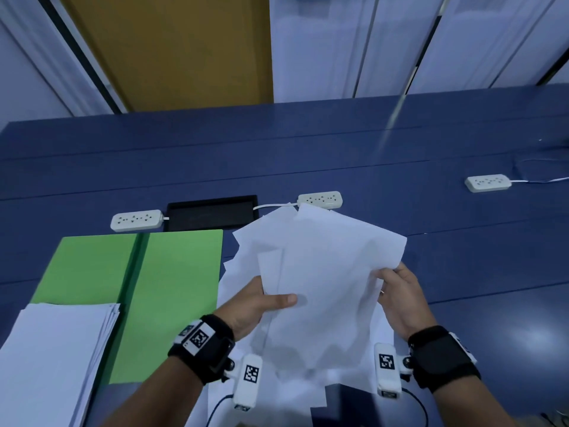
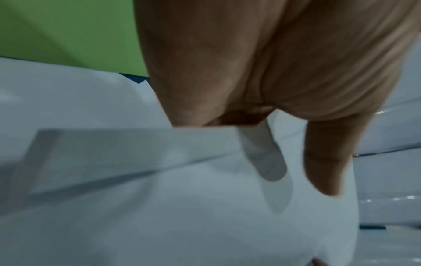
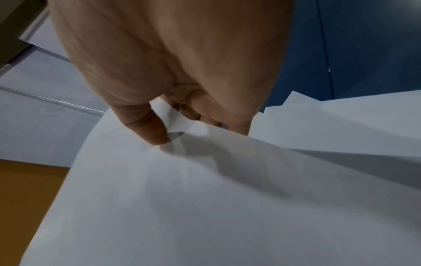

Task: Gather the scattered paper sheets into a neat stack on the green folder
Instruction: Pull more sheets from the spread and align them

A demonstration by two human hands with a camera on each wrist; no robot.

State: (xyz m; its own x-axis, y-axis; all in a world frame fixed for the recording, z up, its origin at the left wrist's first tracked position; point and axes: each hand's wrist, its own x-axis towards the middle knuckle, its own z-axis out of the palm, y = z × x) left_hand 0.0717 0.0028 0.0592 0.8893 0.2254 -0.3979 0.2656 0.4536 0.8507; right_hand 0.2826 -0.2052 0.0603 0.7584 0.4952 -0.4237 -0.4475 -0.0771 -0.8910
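A loose bundle of white paper sheets is held up above the blue table, fanned and uneven. My left hand pinches its left edge, thumb on top; the left wrist view shows the thumb pressed on the sheets. My right hand grips the right edge, and in the right wrist view its thumb pinches the paper. The open green folder lies flat to the left. A neat pile of sheets rests on the folder's near left part.
More loose sheets lie on the blue table under the bundle. Three white power strips and a black recessed cable tray sit behind. A yellow panel is on the far wall.
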